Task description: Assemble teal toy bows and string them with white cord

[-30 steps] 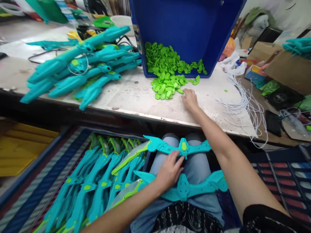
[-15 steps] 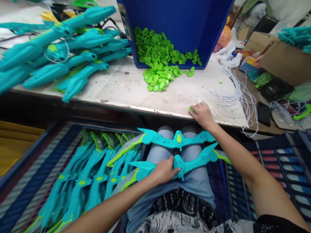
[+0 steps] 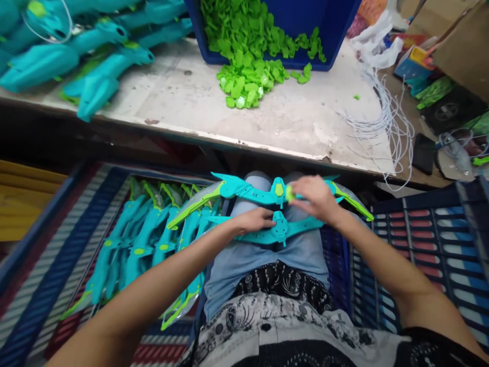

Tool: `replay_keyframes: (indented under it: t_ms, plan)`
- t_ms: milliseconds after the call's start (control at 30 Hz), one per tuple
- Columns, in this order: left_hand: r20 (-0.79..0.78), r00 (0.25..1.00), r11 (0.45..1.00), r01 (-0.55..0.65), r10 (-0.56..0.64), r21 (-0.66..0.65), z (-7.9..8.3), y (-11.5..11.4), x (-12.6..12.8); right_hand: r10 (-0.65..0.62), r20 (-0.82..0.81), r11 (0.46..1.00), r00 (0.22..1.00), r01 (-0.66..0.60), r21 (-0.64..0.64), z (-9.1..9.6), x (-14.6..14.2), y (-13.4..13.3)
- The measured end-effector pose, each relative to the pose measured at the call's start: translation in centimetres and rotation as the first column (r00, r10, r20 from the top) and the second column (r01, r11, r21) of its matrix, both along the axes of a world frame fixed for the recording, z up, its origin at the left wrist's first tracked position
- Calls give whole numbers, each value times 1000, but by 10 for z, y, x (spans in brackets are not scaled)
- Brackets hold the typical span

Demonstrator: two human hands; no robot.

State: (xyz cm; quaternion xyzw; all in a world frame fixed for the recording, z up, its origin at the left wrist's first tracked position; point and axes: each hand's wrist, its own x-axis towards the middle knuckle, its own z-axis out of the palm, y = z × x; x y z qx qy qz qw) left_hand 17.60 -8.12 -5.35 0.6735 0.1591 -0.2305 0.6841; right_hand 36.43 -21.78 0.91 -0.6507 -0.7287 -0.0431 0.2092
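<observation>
Two turquoise toy bows lie crosswise over my knees. The farther toy bow (image 3: pixel 248 192) has a lime-green cap on its hub and lime-green limb ends. On the nearer toy bow (image 3: pixel 301 225) the round hub is bare and turquoise. My left hand (image 3: pixel 254 220) is closed around this nearer bow, just left of its hub. Pinched in the fingers of my right hand (image 3: pixel 319 198) is a small lime-green plastic cap (image 3: pixel 290 193), held above the bows and right of the farther hub. The right hand is slightly blurred and hides part of the farther bow.
On the table (image 3: pixel 183 104) a blue bin (image 3: pixel 332 46) spills many green caps (image 3: pixel 248 76). Turquoise toy parts (image 3: pixel 103 76) are piled at left, white cords (image 3: pixel 393 122) at right. More bows (image 3: pixel 141 244) lie beside my left leg; a dark slatted crate (image 3: pixel 420 255) is at right.
My right hand has come from the table edge to over my lap, carrying the green cap. My left hand stays on the nearer bow. The view has tilted downward.
</observation>
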Motion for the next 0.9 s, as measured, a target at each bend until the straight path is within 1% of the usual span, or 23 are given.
replay_keyframes:
  t_ms: [33, 67, 133, 167, 233, 333, 400, 467, 533, 567, 633, 700, 733, 767, 833, 867, 900]
  plan:
    - [-10, 1000, 1000, -14, 14, -14, -1, 0, 0, 58, 4, 998, 998, -58, 5, -8, -21, -15]
    - [-20, 999, 999, -28, 27, -29, -2, 0, 0, 84, 7, 996, 996, -84, 8, -17, -39, -28]
    - [-43, 998, 996, -52, 49, -68, -2, -1, 0, 71, 15, 997, 997, -71, 3, -35, -65, -47]
    - [-56, 997, 994, -64, 59, -87, -2, -2, 0, 47, 13, 999, 999, -47, 2, -44, -73, -52]
    - [-75, 994, 990, -87, 78, -114, -2, -3, 1, 3, -1, 1000, 1000, -3, 10, -56, -79, -55]
    - [-76, 993, 985, -104, 95, -137, -1, -4, 1, -12, -41, 999, 999, 14, 51, -64, -79, -52]
    - [-61, 994, 988, -97, 90, -121, -1, -4, 1, -9, -78, 998, 997, 14, 63, -65, -80, -52]
    - [-21, 996, 995, -85, 84, -55, -2, -7, 1, -40, -138, 999, 990, 43, 24, -65, -83, -55]
    - [26, 995, 995, -95, 94, 37, -2, -11, 0, -141, -228, 990, 963, 131, -57, -64, -88, -57]
    - [46, 994, 992, -104, 101, 67, -2, -13, 0, -218, -280, 975, 935, 194, -110, -64, -90, -56]
    - [70, 990, 987, -130, 124, 92, -3, -18, 0, -378, -368, 921, 849, 303, -246, -63, -94, -53]
    - [71, 985, 981, -163, 156, 109, -4, -20, 2, -487, -393, 856, 780, 337, -391, -61, -95, -47]
    - [61, 983, 975, -180, 173, 127, -5, -20, 2, -512, -386, 831, 767, 328, -449, -60, -94, -44]
    - [47, 982, 971, -186, 181, 152, -5, -20, 3, -519, -377, 814, 767, 310, -490, -57, -92, -40]
    - [12, 988, 960, -152, 153, 234, -4, -21, 3, -484, -357, 807, 799, 249, -536, -50, -83, -35]
    - [6, 990, 945, -134, 138, 298, -1, -23, 1, -438, -347, 813, 829, 201, -546, -44, -76, -31]
    - [25, 990, 914, -135, 136, 382, 1, -27, -3, -375, -337, 823, 863, 143, -549, -38, -68, -25]
